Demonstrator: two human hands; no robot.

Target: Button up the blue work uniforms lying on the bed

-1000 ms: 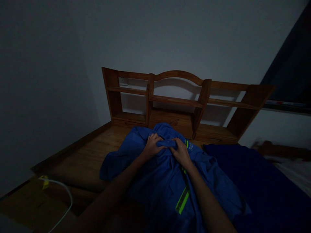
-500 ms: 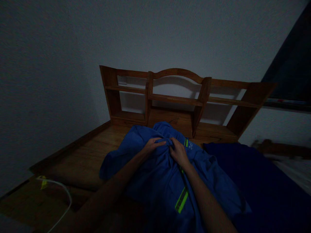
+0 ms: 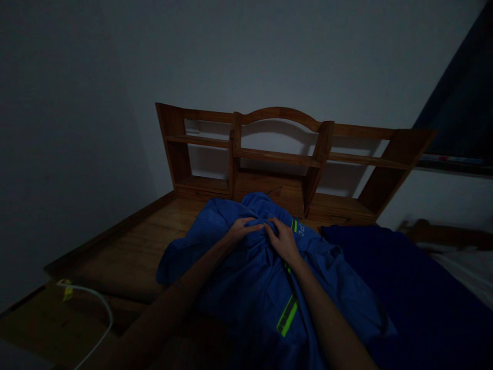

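Observation:
A blue work garment (image 3: 239,277) with yellow-green reflective strips and pale lettering lies crumpled over a wooden desk top. My left hand (image 3: 242,229) grips a fold of its cloth near the middle, thumb stretched toward the right. Close beside it, my right hand (image 3: 283,239) pinches the same gathered part, and the two thumbs almost meet. Fingertips of both hands are partly hidden by the fabric. Creases run from the pinched spot down toward me.
Behind the garment stands a wooden shelf unit (image 3: 277,154) against the wall. Dark blue cloth (image 3: 385,267) lies to the right. A white cable (image 3: 106,303) with a yellow tag curves at the lower left. A dark curtain (image 3: 458,103) hangs at the upper right.
My right thumb has moved up and left, closer to my left thumb over the gathered cloth. The garment stays in nearly the same place.

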